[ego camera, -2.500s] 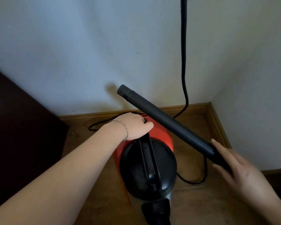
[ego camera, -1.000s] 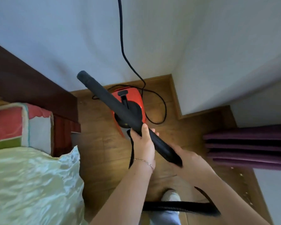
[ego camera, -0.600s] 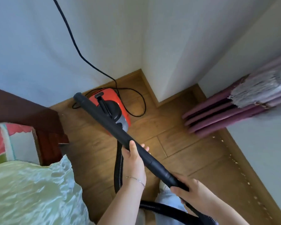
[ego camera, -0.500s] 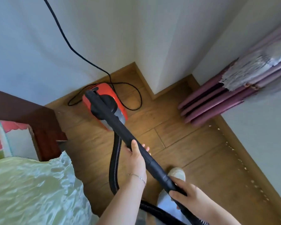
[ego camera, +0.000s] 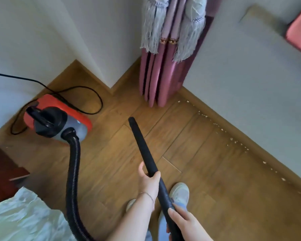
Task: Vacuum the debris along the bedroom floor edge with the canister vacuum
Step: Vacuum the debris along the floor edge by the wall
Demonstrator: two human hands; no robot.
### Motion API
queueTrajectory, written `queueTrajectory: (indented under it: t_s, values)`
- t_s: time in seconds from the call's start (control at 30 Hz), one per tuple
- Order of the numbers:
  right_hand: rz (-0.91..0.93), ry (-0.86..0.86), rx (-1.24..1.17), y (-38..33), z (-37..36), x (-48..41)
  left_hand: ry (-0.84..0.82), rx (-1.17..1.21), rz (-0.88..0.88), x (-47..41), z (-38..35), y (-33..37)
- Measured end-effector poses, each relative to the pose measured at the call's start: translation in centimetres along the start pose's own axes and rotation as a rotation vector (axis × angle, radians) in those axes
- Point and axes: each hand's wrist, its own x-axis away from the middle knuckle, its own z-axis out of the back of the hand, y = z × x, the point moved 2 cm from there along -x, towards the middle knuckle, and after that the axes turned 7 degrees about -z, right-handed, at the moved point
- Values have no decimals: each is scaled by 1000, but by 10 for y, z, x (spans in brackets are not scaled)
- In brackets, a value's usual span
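The red and black canister vacuum (ego camera: 59,122) sits on the wooden floor at the left, near the wall. Its ribbed black hose (ego camera: 73,180) curves down toward me. I hold the black wand (ego camera: 142,146) with both hands. My left hand (ego camera: 149,180) grips its middle and my right hand (ego camera: 182,221) grips its lower end. The nozzle tip points at the bare floor mid-room, apart from the debris. Pale crumbs of debris (ego camera: 233,140) lie in a line along the right baseboard.
Folded purple curtains (ego camera: 160,70) with grey tassels hang to the floor in the corner. The black power cord (ego camera: 87,98) loops beside the vacuum. A dark wooden bed frame (ego camera: 2,171) and pale green bedding (ego camera: 21,220) are at the lower left. My shoes (ego camera: 180,192) stand below the wand.
The view has swung right, revealing the debris line. The wand tip has swung from over the canister down and right toward the open floor. Both hands keep their hold.
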Motion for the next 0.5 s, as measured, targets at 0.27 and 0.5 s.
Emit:
queueTrajectory:
  t_s: [0.27, 0.5]
  values:
    - [4, 66, -306, -27, 46, -11, -262, -316, 31, 3, -88, -1]
    - [19, -74, -525, -63, 75, -41, -296, -392, -86, -49, -130, 34]
